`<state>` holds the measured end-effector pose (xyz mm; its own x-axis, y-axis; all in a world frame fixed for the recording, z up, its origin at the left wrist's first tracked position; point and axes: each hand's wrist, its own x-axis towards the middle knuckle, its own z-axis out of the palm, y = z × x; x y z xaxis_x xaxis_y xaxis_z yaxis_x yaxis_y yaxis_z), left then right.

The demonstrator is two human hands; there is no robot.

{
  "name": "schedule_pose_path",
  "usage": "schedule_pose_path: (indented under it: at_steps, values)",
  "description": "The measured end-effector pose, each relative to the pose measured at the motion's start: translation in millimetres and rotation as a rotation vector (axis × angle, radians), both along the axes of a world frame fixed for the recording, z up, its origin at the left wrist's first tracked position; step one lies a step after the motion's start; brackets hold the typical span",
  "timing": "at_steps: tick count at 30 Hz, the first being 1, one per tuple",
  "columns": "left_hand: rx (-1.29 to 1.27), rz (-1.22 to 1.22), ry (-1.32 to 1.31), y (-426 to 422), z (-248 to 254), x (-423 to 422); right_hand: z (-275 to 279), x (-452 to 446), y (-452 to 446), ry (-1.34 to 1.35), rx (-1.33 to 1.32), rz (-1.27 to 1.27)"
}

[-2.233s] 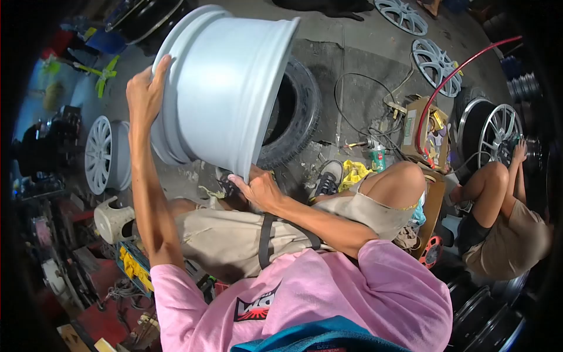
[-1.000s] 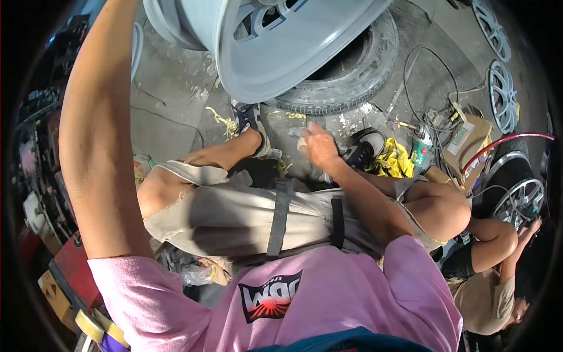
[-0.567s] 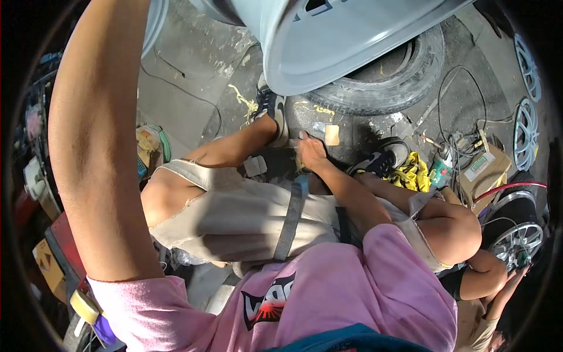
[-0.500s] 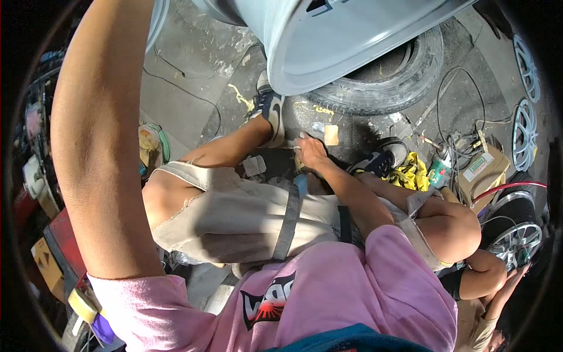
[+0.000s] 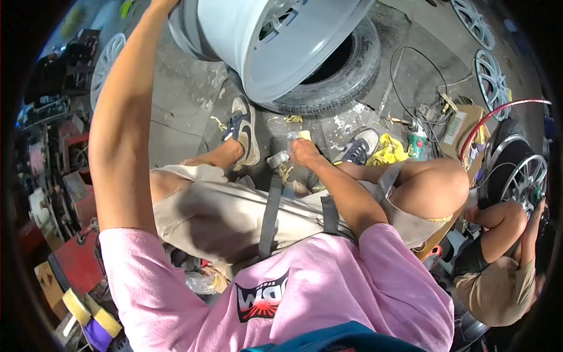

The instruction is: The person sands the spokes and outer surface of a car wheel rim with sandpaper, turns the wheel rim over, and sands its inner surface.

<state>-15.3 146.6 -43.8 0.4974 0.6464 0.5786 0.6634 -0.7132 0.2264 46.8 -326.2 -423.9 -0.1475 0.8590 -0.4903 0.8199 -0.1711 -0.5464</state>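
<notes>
At the top, a pale grey-blue wheel rim (image 5: 226,38) is tilted above a dusty tyre (image 5: 352,79) lying on the floor. My left hand (image 5: 164,3) is at the upper edge of the view by the rim's left side; its fingers are cut off. Between my feet, my right hand (image 5: 304,154) reaches low with curled fingers, and what they hold is hard to make out. A small yellowish piece (image 5: 304,135) lies just beyond that hand. A crumpled whitish item (image 5: 277,159) is close to its left side.
Yellow cloth (image 5: 387,151) and a green container (image 5: 417,144) are by my right shoe (image 5: 360,145). Cables, a cardboard box (image 5: 460,132) and a red hose (image 5: 498,110) are farther right. Another person (image 5: 498,264) sits at lower right beside a spoked wheel (image 5: 524,182). Clutter fills the left.
The view has shifted, bringing more of the rim and the seated person into sight. My right hand is still low between the feet, now nearer the small yellowish piece. My left arm stays raised.
</notes>
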Motion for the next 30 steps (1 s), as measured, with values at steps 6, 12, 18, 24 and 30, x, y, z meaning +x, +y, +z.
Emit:
schedule_pose_path:
  at_steps: [6,12,18,24,30]
  values:
    - [-0.582,0.109,0.056,-15.0,-19.2,-153.2,125.2,18.9,48.8,0.351,0.484,-0.551]
    - [-1.248,0.138,-0.04,-175.7,-56.6,-259.2,189.6,67.4,145.6,0.793,0.538,-0.936]
    - [-1.515,0.261,-0.111,-313.0,-146.0,-305.1,299.8,52.2,195.4,1.697,0.253,-0.816]
    - [-1.308,0.387,0.042,-397.5,-253.1,-335.7,212.5,22.2,200.5,1.138,0.014,-0.747]
    - [-1.367,0.665,0.301,-462.3,-346.0,-324.7,105.5,61.2,159.0,0.545,-0.023,-0.472]
